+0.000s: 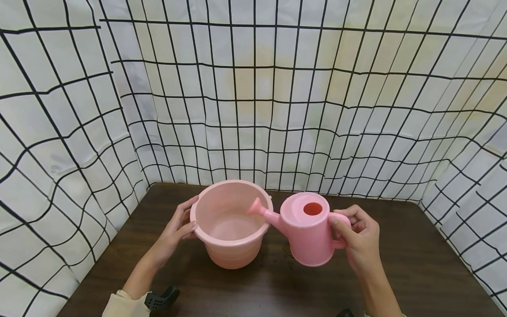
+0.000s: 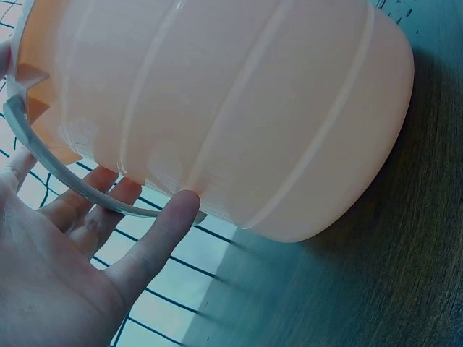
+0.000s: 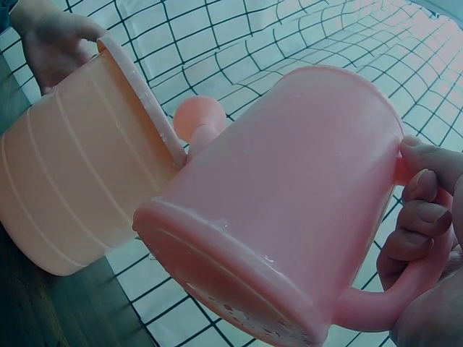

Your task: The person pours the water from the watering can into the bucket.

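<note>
Bucket: I see a smooth, ribbed pink plastic bucket (image 1: 231, 229).
Left hand (image 1: 178, 229): fingers straight, steadying the rim.
Right hand (image 1: 358, 240): fingers curled around the glossy watering can (image 1: 306, 229) handle.

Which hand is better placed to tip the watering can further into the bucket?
Right. The right hand already grips the watering can's handle, with the spout over the bucket rim. The left hand rests on the bucket's far side, probably better kept there steadying it.
</note>
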A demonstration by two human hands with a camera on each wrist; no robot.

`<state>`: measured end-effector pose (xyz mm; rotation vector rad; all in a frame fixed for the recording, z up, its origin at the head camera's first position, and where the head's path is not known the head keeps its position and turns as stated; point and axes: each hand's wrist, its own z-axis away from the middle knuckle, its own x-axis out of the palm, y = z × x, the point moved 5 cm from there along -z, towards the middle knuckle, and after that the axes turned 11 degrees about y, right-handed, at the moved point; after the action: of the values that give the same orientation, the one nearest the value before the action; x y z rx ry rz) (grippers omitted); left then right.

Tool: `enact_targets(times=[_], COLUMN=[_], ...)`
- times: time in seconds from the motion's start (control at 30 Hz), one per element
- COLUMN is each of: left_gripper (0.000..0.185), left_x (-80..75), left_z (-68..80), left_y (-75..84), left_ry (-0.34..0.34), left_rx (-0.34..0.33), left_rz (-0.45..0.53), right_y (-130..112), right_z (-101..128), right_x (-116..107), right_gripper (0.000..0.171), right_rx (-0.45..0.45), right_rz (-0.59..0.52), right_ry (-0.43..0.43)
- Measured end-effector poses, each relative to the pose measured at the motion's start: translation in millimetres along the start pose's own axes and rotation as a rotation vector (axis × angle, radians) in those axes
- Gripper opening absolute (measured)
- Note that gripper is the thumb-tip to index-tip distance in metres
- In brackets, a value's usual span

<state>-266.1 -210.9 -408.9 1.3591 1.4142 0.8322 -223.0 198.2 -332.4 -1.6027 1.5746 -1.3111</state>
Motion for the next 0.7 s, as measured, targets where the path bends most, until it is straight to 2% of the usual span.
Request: enact_targets(times=[0.7], left_gripper=[0.059], left_x=[1.3], left_z=[0.1], left_y=[0.3], left_ry=[-0.001], left_rx=[0.020], left_rz=[0.011], right_y=[1.0], right_z=[-0.7], right_x=[-1.6], right_gripper=[0.024], right_rx=[-0.004], right_rz=[0.051], right_ry=[0.023])
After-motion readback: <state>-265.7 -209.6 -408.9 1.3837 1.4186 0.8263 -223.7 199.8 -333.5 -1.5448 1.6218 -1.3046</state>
